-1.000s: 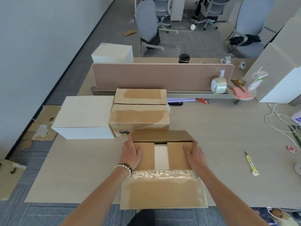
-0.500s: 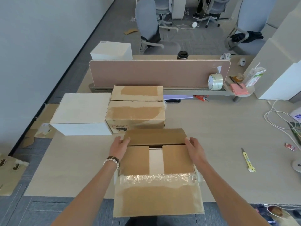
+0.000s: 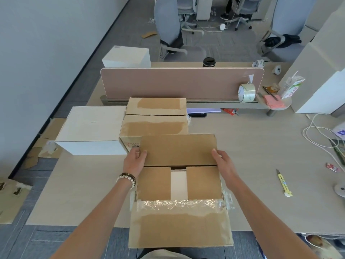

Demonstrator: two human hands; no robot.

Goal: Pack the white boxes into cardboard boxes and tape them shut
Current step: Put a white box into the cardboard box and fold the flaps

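Observation:
An open cardboard box [image 3: 155, 184] stands at the desk's near edge. Its two side flaps are folded in, and a white box [image 3: 178, 184] shows through the gap between them. The far flap [image 3: 179, 149] stands raised; my left hand [image 3: 135, 159] grips its left edge and my right hand [image 3: 221, 159] holds its right edge. Hanging toward me is the near flap [image 3: 179, 228], with crumpled clear tape along its fold. Another white box [image 3: 91, 126] sits at the left beside a taped cardboard box [image 3: 155, 126].
A clear tape roll [image 3: 246, 93] stands on the ledge under the pink divider [image 3: 177, 81]. To the right of the box a yellow utility knife [image 3: 283, 183] lies on the desk. White cables [image 3: 317, 135] trail at the far right. A third white box [image 3: 127, 56] sits behind the divider.
Both hands left the side flaps and moved forward to the far flap's edges. The far flap has lifted from nearly flat to raised.

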